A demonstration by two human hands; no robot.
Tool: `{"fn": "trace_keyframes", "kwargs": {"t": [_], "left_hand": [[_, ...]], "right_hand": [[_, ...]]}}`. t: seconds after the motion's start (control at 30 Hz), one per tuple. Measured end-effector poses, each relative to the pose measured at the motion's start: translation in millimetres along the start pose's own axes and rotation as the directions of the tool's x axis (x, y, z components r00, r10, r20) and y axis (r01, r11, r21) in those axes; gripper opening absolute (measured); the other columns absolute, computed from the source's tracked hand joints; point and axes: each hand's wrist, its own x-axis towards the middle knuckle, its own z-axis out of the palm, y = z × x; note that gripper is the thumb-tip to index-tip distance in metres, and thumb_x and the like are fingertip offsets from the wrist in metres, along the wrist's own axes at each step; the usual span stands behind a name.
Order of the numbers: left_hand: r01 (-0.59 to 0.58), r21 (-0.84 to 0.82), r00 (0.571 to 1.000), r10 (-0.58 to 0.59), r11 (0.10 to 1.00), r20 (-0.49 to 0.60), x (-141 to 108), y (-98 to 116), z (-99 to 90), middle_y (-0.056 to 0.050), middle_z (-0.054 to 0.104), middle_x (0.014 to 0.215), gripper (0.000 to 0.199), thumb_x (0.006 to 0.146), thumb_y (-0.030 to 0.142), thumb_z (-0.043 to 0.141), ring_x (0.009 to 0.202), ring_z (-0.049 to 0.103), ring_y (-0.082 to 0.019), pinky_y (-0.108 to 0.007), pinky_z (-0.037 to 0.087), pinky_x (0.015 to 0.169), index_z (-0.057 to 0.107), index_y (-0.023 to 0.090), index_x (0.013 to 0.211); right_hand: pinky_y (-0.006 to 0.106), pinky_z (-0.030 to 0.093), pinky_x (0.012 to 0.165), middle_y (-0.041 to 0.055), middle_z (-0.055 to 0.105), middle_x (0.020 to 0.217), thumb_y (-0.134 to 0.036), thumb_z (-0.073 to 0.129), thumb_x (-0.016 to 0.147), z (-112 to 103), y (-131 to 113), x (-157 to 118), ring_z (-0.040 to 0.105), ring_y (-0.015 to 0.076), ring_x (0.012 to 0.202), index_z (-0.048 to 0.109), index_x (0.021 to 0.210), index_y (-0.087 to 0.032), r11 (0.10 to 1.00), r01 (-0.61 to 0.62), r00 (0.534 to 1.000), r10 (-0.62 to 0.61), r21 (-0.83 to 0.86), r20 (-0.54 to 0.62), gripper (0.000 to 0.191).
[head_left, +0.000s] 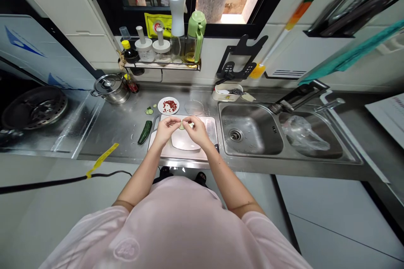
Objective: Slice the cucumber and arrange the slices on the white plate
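My left hand (168, 129) and my right hand (197, 130) meet above a white plate (185, 143), both pinching a small pale green cucumber slice (182, 125) between their fingertips. More pale green shows behind my right fingers, partly hidden. The plate rests on a light cutting board (210, 128). Left of the board lies a dark green cucumber (144, 133), with a few cut slices (149, 111) behind it on the steel counter. A small white plate with chopped red pieces (169, 106) stands behind the board.
A double sink (252, 130) with a plastic bag (304, 133) in its right basin is on the right. At the back left stands a lidded pot (111, 88). Bottles and jars fill a wall rack (162, 66). A dark pan (34, 107) sits far left.
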Motion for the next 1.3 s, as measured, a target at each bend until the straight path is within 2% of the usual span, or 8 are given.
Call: {"fn": "trace_keyframes", "kwargs": {"t": [0.47, 0.63, 0.73, 0.87, 0.97, 1.03, 1.13, 1.3], "left_hand": [[-0.036, 0.007, 0.999, 0.035, 0.999, 0.036, 0.9, -3.6, 3.8, -0.004, 0.066, 0.081, 0.025, 0.066, 0.032, 0.074, 0.074, 0.059, -0.012, -0.026, 0.047, 0.073, 0.067, 0.016, 0.084], [-0.026, -0.004, 0.996, 0.026, 1.000, -0.085, -3.9, -7.5, 4.0, -0.003, 0.066, 0.085, 0.032, 0.068, 0.036, 0.072, 0.076, 0.059, -0.011, -0.023, 0.045, 0.070, 0.064, 0.018, 0.093], [0.143, -0.042, 0.986, -0.146, 0.989, -0.084, -10.6, -15.9, 3.0, -0.002, 0.063, 0.069, 0.032, 0.073, 0.048, 0.066, 0.060, 0.055, -0.009, -0.020, 0.039, 0.055, 0.062, 0.017, 0.078], [0.446, -0.121, 0.890, -0.425, 0.887, 0.165, -16.7, -21.4, 3.8, -0.003, 0.059, 0.061, 0.052, 0.075, 0.067, 0.053, 0.046, 0.047, -0.006, -0.020, 0.025, 0.040, 0.061, 0.016, 0.071], [0.543, -0.191, 0.828, -0.484, 0.818, 0.282, -13.3, -16.7, 6.3, -0.003, 0.059, 0.062, 0.056, 0.073, 0.070, 0.052, 0.046, 0.046, -0.006, -0.018, 0.023, 0.038, 0.063, 0.015, 0.077], [0.576, -0.226, 0.807, -0.502, 0.786, 0.312, -8.0, -12.4, 7.8, -0.003, 0.059, 0.064, 0.052, 0.072, 0.067, 0.056, 0.046, 0.046, -0.005, -0.017, 0.024, 0.038, 0.064, 0.015, 0.080], [0.571, -0.257, 0.816, -0.503, 0.780, 0.287, -0.6, -8.1, 9.4, -0.002, 0.059, 0.066, 0.045, 0.070, 0.059, 0.064, 0.047, 0.046, -0.004, -0.016, 0.024, 0.039, 0.064, 0.016, 0.083], [0.468, -0.243, 0.882, -0.430, 0.850, 0.194, 2.8, -4.8, 11.8, -0.004, 0.064, 0.074, 0.040, 0.065, 0.048, 0.072, 0.053, 0.050, -0.006, -0.016, 0.027, 0.042, 0.064, 0.016, 0.087]], "right_hand": [[0.027, 0.042, 0.069, 0.0013, 0.060, 0.079, -0.034, 0.051, 0.088, 0.3, 0.6, -0.6, 0.055, 0.0161, 0.080, 0.059, 0.077, -0.021, 0.999, -0.012, 1.000, 0.013, 0.045, -0.008, 0.019], [0.027, 0.043, 0.067, 0.0015, 0.061, 0.080, -0.036, 0.050, 0.088, -1.5, 1.8, -0.3, 0.056, 0.0163, 0.080, 0.059, 0.078, -0.021, 0.996, -0.050, 0.998, 0.052, 0.078, -0.021, 0.020], [0.027, 0.043, 0.068, 0.0020, 0.062, 0.082, -0.036, 0.048, 0.089, -5.3, 1.9, -0.2, 0.056, 0.0163, 0.082, 0.060, 0.080, -0.021, 0.994, -0.057, 0.998, 0.061, 0.094, -0.035, 0.021], [0.028, 0.043, 0.070, 0.0024, 0.063, 0.084, -0.036, 0.048, 0.089, -9.0, 3.0, 0.2, 0.056, 0.0165, 0.083, 0.060, 0.080, -0.021, 0.995, -0.049, 0.998, 0.053, 0.087, -0.044, 0.022], [0.029, 0.043, 0.073, 0.0025, 0.063, 0.084, -0.035, 0.047, 0.090, -9.9, 3.9, 0.5, 0.056, 0.0171, 0.084, 0.060, 0.081, -0.021, 0.998, -0.023, 0.999, 0.025, 0.061, -0.031, 0.021], [0.030, 0.043, 0.075, 0.0026, 0.063, 0.085, -0.034, 0.047, 0.091, -10.8, 3.4, 0.6, 0.056, 0.0175, 0.086, 0.060, 0.081, -0.022, 0.999, 0.006, 1.000, -0.005, 0.044, -0.016, 0.020], [0.032, 0.042, 0.078, 0.0030, 0.063, 0.088, -0.033, 0.047, 0.092, -14.0, 0.7, 0.4, 0.056, 0.0183, 0.088, 0.060, 0.083, -0.022, 0.998, 0.051, 0.999, -0.052, 0.022, 0.011, 0.019], [0.034, 0.041, 0.082, 0.0041, 0.063, 0.093, -0.035, 0.048, 0.092, -20.3, -2.8, -1.1, 0.055, 0.0199, 0.092, 0.062, 0.087, -0.023, 0.996, 0.085, 0.995, -0.083, -0.019, 0.053, 0.019]]}}
